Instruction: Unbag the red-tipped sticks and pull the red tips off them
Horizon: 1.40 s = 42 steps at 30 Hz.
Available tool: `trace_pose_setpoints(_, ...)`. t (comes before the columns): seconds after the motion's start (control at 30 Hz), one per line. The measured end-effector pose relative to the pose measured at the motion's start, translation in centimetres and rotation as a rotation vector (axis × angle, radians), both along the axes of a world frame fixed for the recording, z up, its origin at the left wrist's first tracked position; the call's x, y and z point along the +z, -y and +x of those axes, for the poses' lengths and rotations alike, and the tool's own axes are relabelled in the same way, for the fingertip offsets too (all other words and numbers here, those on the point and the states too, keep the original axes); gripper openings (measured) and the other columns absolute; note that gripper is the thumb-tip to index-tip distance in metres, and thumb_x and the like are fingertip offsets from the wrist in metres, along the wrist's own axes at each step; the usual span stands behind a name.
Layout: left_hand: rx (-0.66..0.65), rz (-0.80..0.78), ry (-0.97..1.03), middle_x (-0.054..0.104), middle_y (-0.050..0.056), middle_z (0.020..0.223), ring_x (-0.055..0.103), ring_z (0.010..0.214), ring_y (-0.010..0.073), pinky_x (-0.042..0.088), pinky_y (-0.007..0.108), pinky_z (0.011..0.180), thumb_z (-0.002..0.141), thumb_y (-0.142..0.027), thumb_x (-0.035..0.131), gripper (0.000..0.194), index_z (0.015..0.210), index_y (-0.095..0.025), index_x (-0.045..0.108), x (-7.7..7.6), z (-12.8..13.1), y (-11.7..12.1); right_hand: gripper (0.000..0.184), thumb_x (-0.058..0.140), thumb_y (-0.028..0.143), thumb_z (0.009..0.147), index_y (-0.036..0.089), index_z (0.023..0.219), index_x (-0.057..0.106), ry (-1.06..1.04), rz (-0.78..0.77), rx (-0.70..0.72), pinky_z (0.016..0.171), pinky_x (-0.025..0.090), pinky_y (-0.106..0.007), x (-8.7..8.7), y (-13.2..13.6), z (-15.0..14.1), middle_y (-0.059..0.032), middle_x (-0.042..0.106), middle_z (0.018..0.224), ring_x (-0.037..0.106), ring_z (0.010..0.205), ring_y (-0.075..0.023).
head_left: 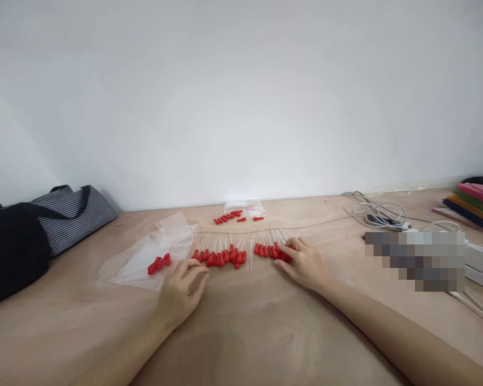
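Observation:
Several droppers (221,257) with red rubber bulbs and thin clear stems lie in a row on the wooden table, bulbs toward me. My left hand (183,289) rests at the row's left end, fingers loosely bent and apart, with nothing visible in them. At the right end, my right hand (306,265) has its thumb and fingers around the red bulbs of a second group of droppers (268,250); its fingers partly hide them. Between the two groups lie a few clear stems (249,254) without bulbs. Loose red bulbs (159,264) sit on clear plastic bags (137,262) beside my left hand.
Farther back, more red bulbs (228,217) lie by a small clear bag (245,206) near the wall. A striped black bag (70,220) stands at left. Cables (374,209), a dark device (382,221) and a stack of coloured folders (475,203) are at right.

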<state>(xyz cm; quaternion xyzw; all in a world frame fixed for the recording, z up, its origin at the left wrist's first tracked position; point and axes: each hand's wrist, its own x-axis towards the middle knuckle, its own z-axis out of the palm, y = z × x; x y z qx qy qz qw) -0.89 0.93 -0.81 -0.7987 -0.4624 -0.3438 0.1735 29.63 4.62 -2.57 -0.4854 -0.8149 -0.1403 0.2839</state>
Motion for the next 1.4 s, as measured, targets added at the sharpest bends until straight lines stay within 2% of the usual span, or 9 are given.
trace_pose_setpoints(0.23,-0.341,-0.265,0.122,0.057,0.005,0.079,0.053,0.076,0.0149,0.043,0.027,0.071,0.08,-0.017,0.046,0.015,0.078,-0.018,0.061,-0.4,6.8,0.4,0.014,0.05,0.027,0.08,0.023,0.077,0.063,-0.027,0.212,0.064,0.063,0.03,-0.027,-0.2,-0.7,-1.4,-0.002,0.059,0.077,0.045,0.073,-0.0147)
trace_pose_setpoints(0.4,-0.321,-0.526,0.405,0.061,0.004,0.08,0.056,0.071,0.0134,0.044,0.024,0.066,0.084,-0.027,0.04,0.025,0.084,-0.017,0.063,-0.1,9.2,0.5,0.008,0.055,0.024,0.078,0.019,0.081,0.061,-0.062,0.461,0.237,0.066,0.028,-0.029,-0.1,1.4,-2.6,-0.0007,0.061,0.075,0.044,0.068,-0.0115)
trace_pose_setpoints(0.5,-0.268,-0.672,0.544,0.06,0.002,0.069,0.055,0.067,0.0139,0.043,0.024,0.064,0.084,-0.034,0.038,0.031,0.075,-0.016,0.062,0.0,9.4,0.4,0.007,0.058,0.022,0.077,0.018,0.082,0.061,-0.052,0.544,0.329,0.07,0.029,-0.03,-0.3,2.7,-3.6,-0.0001,0.062,0.076,0.045,0.07,-0.0109)
trace_pose_setpoints(0.6,-0.299,-0.888,0.661,0.052,-0.002,0.055,0.049,0.053,0.0111,0.039,0.022,0.051,0.082,-0.04,0.039,0.035,0.067,-0.015,0.058,0.0,9.4,0.0,0.005,0.057,0.019,0.077,0.018,0.08,0.061,-0.018,0.566,0.422,0.07,0.03,-0.029,-0.4,3.2,-4.4,0.0007,0.063,0.077,0.046,0.07,-0.0104)
trace_pose_setpoints(0.7,-0.385,-1.02,0.767,0.051,-0.002,0.057,0.048,0.054,0.0103,0.039,0.021,0.05,0.077,-0.041,0.046,0.029,0.069,-0.014,0.055,-0.2,9.4,-0.2,0.006,0.056,0.023,0.077,0.019,0.078,0.06,-0.002,0.527,0.483,0.071,0.031,-0.029,-0.4,3.1,-4.7,0.0007,0.063,0.076,0.047,0.069,-0.0106)
trace_pose_setpoints(0.8,-0.373,-0.974,0.76,0.05,-0.003,0.058,0.046,0.054,0.0095,0.039,0.02,0.052,0.076,-0.039,0.049,0.025,0.068,-0.015,0.052,-0.4,9.0,-0.2,0.01,0.056,0.027,0.077,0.021,0.084,0.061,-0.054,0.524,0.455,0.074,0.032,-0.031,-0.2,3.0,-4.3,0.0004,0.063,0.076,0.049,0.071,-0.0116)
trace_pose_setpoints(1.03,-0.24,-0.72,0.461,0.048,-0.003,0.061,0.042,0.054,0.0087,0.035,0.02,0.05,0.069,-0.027,0.059,0.013,0.064,-0.016,0.054,-0.4,8.0,0.3,0.018,0.052,0.021,0.079,0.02,0.096,0.059,-0.022,0.493,0.4,0.09,0.027,-0.038,0.0,2.5,-3.7,-0.003,0.063,0.092,0.051,0.092,-0.0158)
trace_pose_setpoints(1.23,-0.236,-0.684,0.367,0.05,-0.001,0.064,0.046,0.057,0.0101,0.037,0.021,0.054,0.07,-0.029,0.058,0.014,0.069,-0.017,0.064,0.1,8.0,0.8,0.019,0.042,0.023,0.085,0.019,0.085,0.061,0.011,0.318,0.489,0.079,0.031,-0.033,-0.2,1.9,-3.8,0.003,0.052,0.054,0.044,0.055,-0.0091)
trace_pose_setpoints(1.4,-0.215,-0.771,0.383,0.051,-0.001,0.06,0.046,0.053,0.0096,0.035,0.02,0.051,0.07,-0.028,0.058,0.014,0.063,-0.017,0.064,-0.1,7.5,0.6,0.027,0.038,0.025,0.086,0.017,0.07,0.058,0.016,0.205,0.523,0.069,0.028,-0.029,-0.3,1.9,-3.7,0.003,0.045,0.051,0.037,0.052,-0.0088)
